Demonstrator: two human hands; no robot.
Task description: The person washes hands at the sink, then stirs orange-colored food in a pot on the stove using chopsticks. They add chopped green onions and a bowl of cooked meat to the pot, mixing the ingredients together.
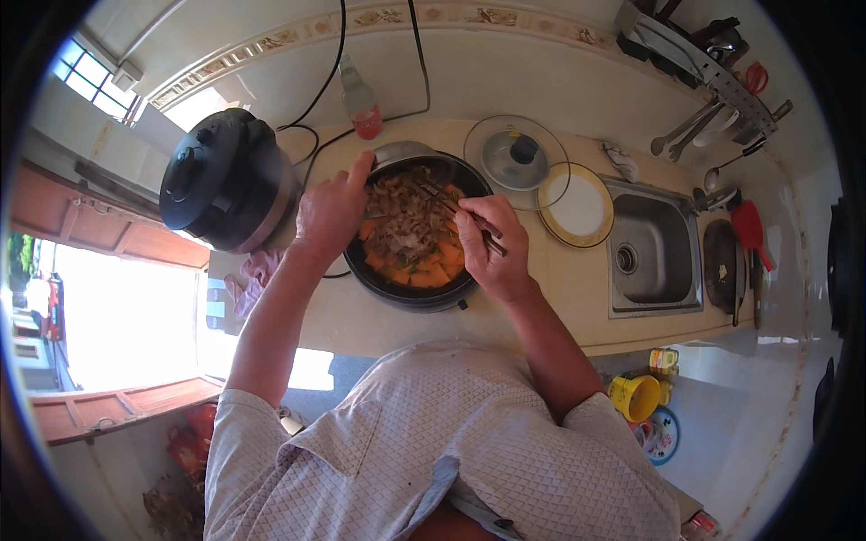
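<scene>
A black electric pan stands on the counter before me. Orange carrot slices and a heap of thin brown meat slices lie in it. At the pan's upper left, my left hand grips the edge of a tilted metal bowl, with the index finger along its rim. Much of the bowl is hidden by hand and food. My right hand holds a pair of brown wooden chopsticks over the pan's right side, their tips in the meat.
A black electric cooker stands left and a glass bottle behind. To the right are a glass lid, partly over a yellow-rimmed plate, and a steel sink. Black cables run behind the pan. A pink cloth lies left.
</scene>
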